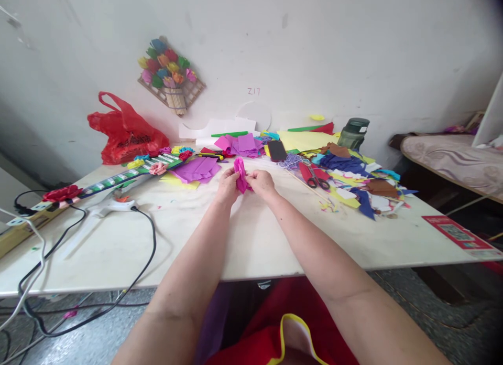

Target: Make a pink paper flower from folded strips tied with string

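Observation:
Between my two hands, above the middle of the white table [259, 239], is a folded piece of magenta crepe paper [240, 175]. My left hand [228, 183] grips its left side with fingers closed. From the right, my right hand [260, 182] pinches its lower right edge. The fingertips are partly hidden behind the paper. Just beyond the hands lies a pile of purple paper pieces [244, 145], and more purple sheets [198, 169] spread to the left.
A hot glue gun [113, 205] with a black cord lies at left, near a flower-trimmed strip [129, 177] and a red plastic bag [128, 131]. Rightward are a phone [277, 150], scissors [317, 180], paper scraps [353, 171] and a green bottle [353, 134].

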### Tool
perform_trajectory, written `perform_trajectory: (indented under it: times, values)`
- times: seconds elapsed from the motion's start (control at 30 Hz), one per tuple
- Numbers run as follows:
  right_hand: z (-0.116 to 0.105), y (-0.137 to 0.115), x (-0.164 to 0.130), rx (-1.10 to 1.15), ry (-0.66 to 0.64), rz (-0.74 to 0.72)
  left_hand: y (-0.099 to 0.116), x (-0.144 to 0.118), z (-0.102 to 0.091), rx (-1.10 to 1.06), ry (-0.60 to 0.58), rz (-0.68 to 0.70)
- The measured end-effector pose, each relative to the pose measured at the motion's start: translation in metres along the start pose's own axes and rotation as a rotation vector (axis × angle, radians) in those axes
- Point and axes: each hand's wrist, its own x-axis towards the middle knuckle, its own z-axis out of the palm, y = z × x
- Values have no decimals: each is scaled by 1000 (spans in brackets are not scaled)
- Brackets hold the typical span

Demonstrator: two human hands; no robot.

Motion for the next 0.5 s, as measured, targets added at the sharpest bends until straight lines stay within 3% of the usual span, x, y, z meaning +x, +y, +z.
perform_trajectory:
  times: [0.5]
  values:
    - [-6, -3, -5, 1, 120, -33, 0, -3, -2, 141, -66, 10]
